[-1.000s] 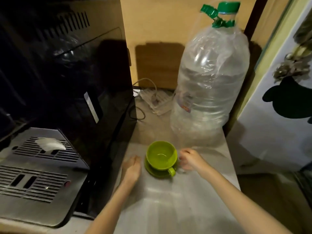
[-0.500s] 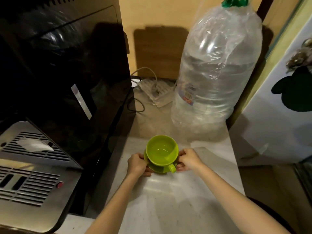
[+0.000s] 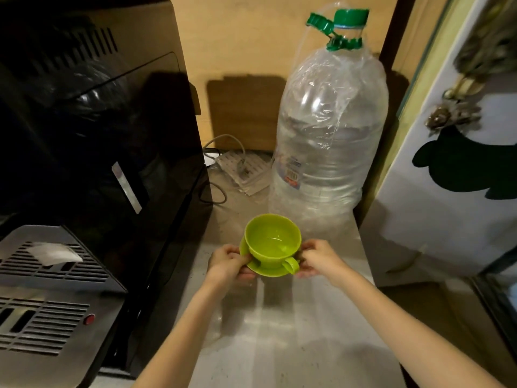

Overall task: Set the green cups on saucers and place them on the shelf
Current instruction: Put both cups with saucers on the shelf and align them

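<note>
A green cup (image 3: 272, 240) stands upright on a matching green saucer (image 3: 267, 271), its handle turned toward me. My left hand (image 3: 229, 263) grips the saucer's left rim and my right hand (image 3: 317, 257) grips its right rim. Cup and saucer are lifted a little above the pale countertop (image 3: 279, 331). The cup is empty inside. No other green cup or shelf is in view.
A black coffee machine (image 3: 98, 149) with a metal drip tray (image 3: 47, 303) fills the left. A large clear water bottle (image 3: 330, 135) with a green cap stands just behind the cup. A power strip (image 3: 243, 170) and cables lie at the back wall. A white door (image 3: 461, 177) is at right.
Both hands moved in from beside the saucer, closed on its rims, and raised the cup and saucer off the countertop.
</note>
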